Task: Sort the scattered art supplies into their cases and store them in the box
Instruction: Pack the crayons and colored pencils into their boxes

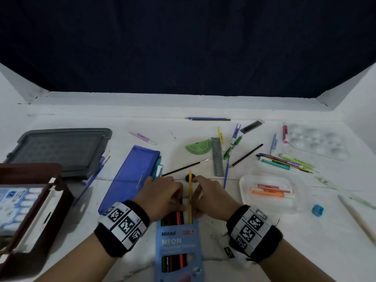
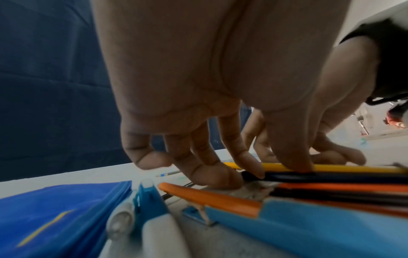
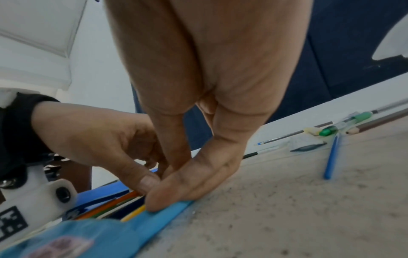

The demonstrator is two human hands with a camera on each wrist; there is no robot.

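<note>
Sliding a yellow pencil (image 1: 190, 192) into the blue pencil case (image 1: 177, 247) at lower centre, my right hand (image 1: 211, 197) pinches it; my left hand (image 1: 160, 197) pinches the dark pencils (image 2: 331, 177) beside it.

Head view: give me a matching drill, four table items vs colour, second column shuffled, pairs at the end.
Items:
1. protractor
2. sharpener
3. pencil sticking out of the Neon pack
4. lid lying flat at far left

Colours:
A. yellow
B. grey
C. green
D. blue

Pairs: 1-C, 2-D, 3-A, 4-B
</note>
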